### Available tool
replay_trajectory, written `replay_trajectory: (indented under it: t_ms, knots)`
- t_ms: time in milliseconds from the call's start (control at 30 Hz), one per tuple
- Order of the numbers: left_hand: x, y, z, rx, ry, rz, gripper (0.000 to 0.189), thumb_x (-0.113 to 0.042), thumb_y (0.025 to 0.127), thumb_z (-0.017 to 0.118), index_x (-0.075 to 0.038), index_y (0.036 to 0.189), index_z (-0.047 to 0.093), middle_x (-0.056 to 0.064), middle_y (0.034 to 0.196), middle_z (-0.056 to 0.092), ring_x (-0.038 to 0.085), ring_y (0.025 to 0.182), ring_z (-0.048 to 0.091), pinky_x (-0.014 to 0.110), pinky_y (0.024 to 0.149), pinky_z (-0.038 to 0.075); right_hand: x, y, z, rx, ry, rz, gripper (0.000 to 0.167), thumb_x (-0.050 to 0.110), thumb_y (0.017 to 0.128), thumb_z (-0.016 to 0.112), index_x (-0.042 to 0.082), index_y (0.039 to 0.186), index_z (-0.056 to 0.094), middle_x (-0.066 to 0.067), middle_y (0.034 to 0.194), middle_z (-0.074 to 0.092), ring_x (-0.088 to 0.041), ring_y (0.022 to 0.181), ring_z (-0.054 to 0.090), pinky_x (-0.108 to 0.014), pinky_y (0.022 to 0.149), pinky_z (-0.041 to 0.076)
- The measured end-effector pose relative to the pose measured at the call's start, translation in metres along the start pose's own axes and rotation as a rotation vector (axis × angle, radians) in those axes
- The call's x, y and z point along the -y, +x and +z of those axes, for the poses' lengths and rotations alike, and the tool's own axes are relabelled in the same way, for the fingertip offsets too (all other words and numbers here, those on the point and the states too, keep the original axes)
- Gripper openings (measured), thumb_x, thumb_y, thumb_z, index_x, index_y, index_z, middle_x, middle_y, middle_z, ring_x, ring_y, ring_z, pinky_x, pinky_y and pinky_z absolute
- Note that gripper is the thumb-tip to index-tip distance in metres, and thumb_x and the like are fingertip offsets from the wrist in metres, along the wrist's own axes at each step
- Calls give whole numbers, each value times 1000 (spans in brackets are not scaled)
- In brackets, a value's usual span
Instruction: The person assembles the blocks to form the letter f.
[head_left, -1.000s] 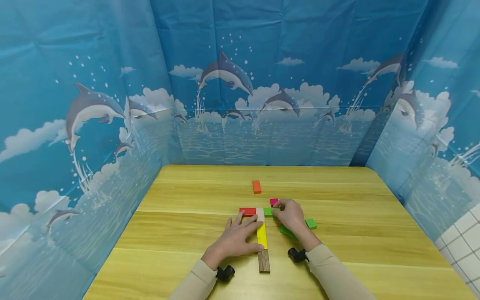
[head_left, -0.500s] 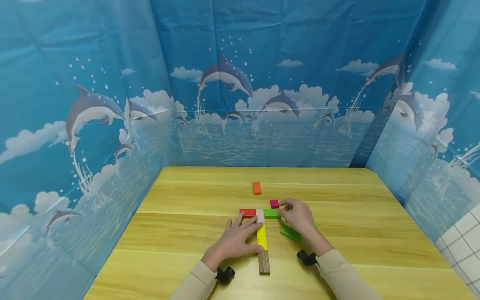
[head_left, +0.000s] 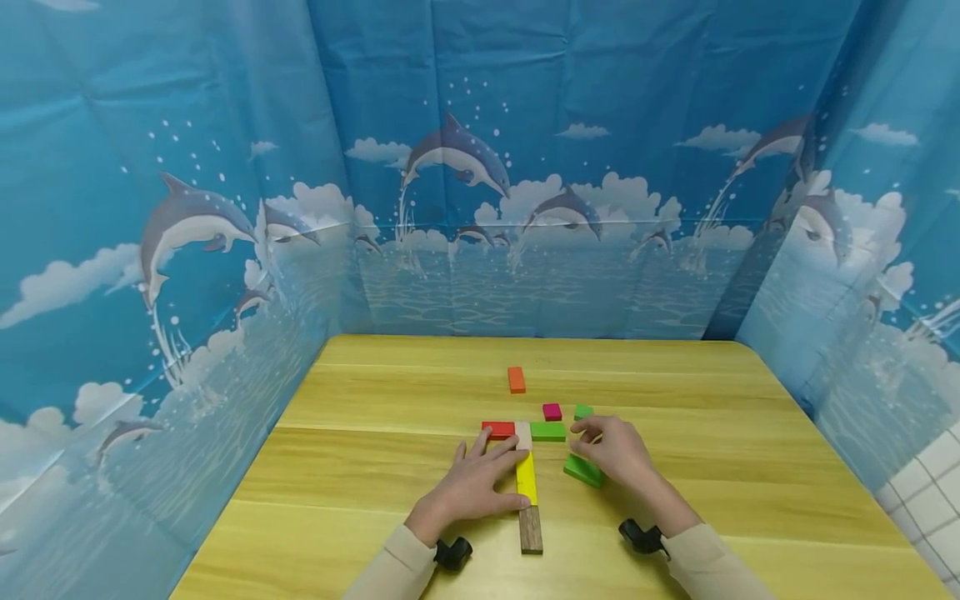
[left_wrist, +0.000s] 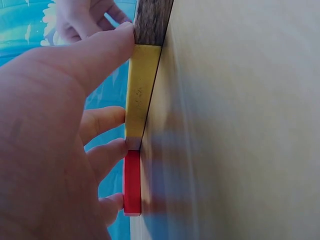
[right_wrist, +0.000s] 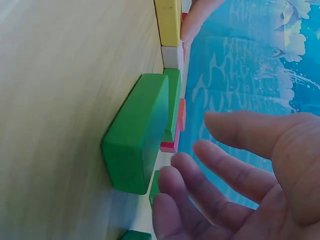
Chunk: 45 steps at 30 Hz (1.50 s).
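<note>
My left hand (head_left: 474,490) lies spread over joined wooden blocks. Its fingertips touch the red block (head_left: 497,431), the white block (head_left: 523,435) and the yellow block (head_left: 527,479), the thumb resting where yellow meets the dark brown block (head_left: 531,531). Right of the white one, a green block (head_left: 548,432) forms the other arm of a T shape. My right hand (head_left: 617,450) hovers to its right, fingers loosely bent with nothing between them. Below those fingers sits a loose green block (right_wrist: 135,135); a small green block (head_left: 583,412) shows just beyond them.
A magenta block (head_left: 552,412) lies just behind the green arm of the T. Farther back is an orange block (head_left: 517,380). Another green block (right_wrist: 136,235) shows at the bottom of the right wrist view. A dolphin-print curtain (head_left: 480,275) hangs beyond the table's edges.
My right hand has let go of the green block in the T and moved right, uncovering the small green block behind. My left hand has stayed on the blocks.
</note>
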<state>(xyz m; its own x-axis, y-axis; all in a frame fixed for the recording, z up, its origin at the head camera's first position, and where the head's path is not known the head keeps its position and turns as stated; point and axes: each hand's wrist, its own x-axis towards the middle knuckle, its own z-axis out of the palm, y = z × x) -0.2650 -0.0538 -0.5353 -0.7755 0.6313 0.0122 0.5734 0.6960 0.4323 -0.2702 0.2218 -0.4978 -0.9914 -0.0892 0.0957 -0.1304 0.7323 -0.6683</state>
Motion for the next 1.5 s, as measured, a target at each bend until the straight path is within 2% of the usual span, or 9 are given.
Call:
replay_trajectory:
  t_ms: [167,333,467,867,1100,1500]
  knots:
    - [-2,1,-1,2,-10,4,78,-72,91,53,-34,158,35,-9,166,20,35,153,0,71,114,5,-2,-10,1,59,-31,8,26,20,87,81,10,111,76,3,88,67,-15,83,62,-32,64,52]
    - [-1,1,-1,2,-3,9,78,-71,92,53,-34,158,35,-8,166,21,36,153,1,71,114,5,-5,-17,4,89,-90,28,31,27,84,84,13,110,76,2,98,69,-15,90,64,-38,76,55]
    - [-2,1,-3,3,-7,14,78,-71,92,54,-33,158,35,-7,166,21,37,153,0,71,113,5,-6,-18,5,98,-111,42,36,28,80,87,13,110,76,2,100,68,-14,91,64,-40,81,55]
    - [0,2,-2,4,-6,14,78,-71,92,53,-34,158,35,-8,166,20,36,153,0,71,113,5,-7,-23,5,70,-93,-3,31,14,75,90,8,103,76,1,92,64,-13,78,58,-32,66,50]
    - [1,0,0,5,-15,-2,78,-72,91,52,-34,157,36,-9,166,20,35,153,1,71,114,5,-8,-22,9,81,-66,34,29,12,74,90,10,99,75,1,87,63,-14,76,55,-31,64,48]
    - [3,1,3,-5,-19,-2,78,-74,91,51,-36,157,36,-10,166,21,35,153,1,70,114,4,-7,-21,9,71,-72,0,28,10,72,91,13,94,74,2,85,61,-14,74,54,-31,63,47]
